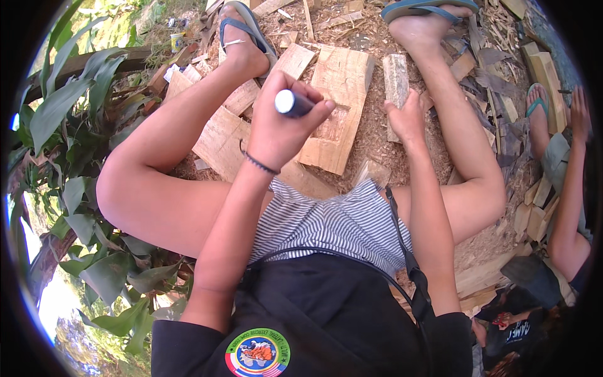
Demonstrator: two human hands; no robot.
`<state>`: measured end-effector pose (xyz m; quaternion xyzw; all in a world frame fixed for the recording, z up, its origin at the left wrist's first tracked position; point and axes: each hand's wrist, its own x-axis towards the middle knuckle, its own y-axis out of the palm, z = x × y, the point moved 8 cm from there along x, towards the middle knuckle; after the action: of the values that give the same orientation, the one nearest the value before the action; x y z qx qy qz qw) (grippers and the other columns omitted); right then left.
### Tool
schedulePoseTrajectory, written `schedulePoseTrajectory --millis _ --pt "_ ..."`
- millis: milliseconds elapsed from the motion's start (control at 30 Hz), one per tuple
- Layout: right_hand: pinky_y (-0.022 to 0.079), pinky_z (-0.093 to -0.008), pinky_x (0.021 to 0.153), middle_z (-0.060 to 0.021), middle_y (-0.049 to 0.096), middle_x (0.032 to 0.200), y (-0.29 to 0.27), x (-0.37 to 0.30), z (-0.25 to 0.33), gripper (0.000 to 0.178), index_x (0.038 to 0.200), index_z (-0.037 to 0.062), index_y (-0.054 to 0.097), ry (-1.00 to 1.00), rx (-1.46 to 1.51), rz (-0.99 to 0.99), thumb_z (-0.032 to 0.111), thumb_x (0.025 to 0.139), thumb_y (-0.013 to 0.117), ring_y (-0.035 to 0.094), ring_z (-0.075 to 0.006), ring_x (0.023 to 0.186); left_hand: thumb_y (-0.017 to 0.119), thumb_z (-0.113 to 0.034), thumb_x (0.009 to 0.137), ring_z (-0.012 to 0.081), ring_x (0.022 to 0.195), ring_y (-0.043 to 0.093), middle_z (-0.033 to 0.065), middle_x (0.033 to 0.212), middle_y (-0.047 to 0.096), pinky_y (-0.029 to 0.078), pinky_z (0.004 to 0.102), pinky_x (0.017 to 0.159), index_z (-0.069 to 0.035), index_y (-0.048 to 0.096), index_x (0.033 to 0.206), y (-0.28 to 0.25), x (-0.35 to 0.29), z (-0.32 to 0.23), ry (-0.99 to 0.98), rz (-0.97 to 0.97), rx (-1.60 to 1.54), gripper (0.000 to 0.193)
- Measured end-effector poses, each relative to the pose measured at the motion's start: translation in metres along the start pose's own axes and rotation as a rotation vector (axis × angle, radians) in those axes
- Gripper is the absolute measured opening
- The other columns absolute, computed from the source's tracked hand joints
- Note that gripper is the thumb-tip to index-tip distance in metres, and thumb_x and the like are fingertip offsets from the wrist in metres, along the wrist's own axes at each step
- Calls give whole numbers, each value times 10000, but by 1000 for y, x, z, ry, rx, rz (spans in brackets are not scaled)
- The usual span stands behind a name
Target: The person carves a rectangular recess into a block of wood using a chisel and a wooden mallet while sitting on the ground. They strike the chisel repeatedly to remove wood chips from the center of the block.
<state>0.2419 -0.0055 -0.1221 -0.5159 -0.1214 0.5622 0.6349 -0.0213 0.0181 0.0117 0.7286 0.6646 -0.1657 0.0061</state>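
Note:
My left hand (279, 122) is closed round a tool with a dark round handle (294, 103). The handle's pale end faces up; the hand hides its working end. It is over the left side of a thick wooden block (342, 72), which has a shallow rectangular recess (331, 122) cut into its top. To the right of the block, my right hand (409, 119) grips a narrow wooden stick (396, 72) with rough, worn sides. The stick's upper end points away from me, apart from the block.
Loose boards (223, 135) lie left of the block, amid wood chips and shavings (364, 38). My sandalled feet rest on both sides. Leafy plants (103, 276) crowd the left. Another person's arm (571, 207) and sandalled foot (538, 116) are at the right, near stacked wood (549, 81).

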Motion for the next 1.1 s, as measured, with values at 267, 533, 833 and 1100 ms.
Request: schedulePoseTrajectory --millis 267,533,833,1100 --pt "448 -426 1011 -279 599 1216 -11 -30 50 605 1348 -83 351 -89 588 73 198 899 642 618 -381 1121 729 34 849 217 1105 631 111 1048 636 504 332 966 -18 498 1036 -11 -88 22 -62 -98 -109 301" --pt "436 -418 1042 -283 590 1279 18 -44 51 656 1401 -59 346 -45 586 214 217 884 642 596 -378 1194 636 108 857 261 1174 621 126 1076 665 464 385 1053 -10 536 971 -7 -65 13 62 -20 -94 192" --pt "403 -473 1078 -291 482 1408 18 -41 55 697 1447 -40 314 -145 341 219 244 888 618 518 -416 1280 670 77 853 183 1014 676 99 974 700 534 313 894 -4 552 953 -2 -38 3 37 -49 -1 175" --pt "423 -445 1067 -309 504 1390 -38 -61 93 706 1491 -45 302 -401 256 86 270 934 599 541 -407 1264 723 -65 834 222 709 669 109 788 672 516 327 650 -38 608 917 18 -16 -12 157 56 268 144"
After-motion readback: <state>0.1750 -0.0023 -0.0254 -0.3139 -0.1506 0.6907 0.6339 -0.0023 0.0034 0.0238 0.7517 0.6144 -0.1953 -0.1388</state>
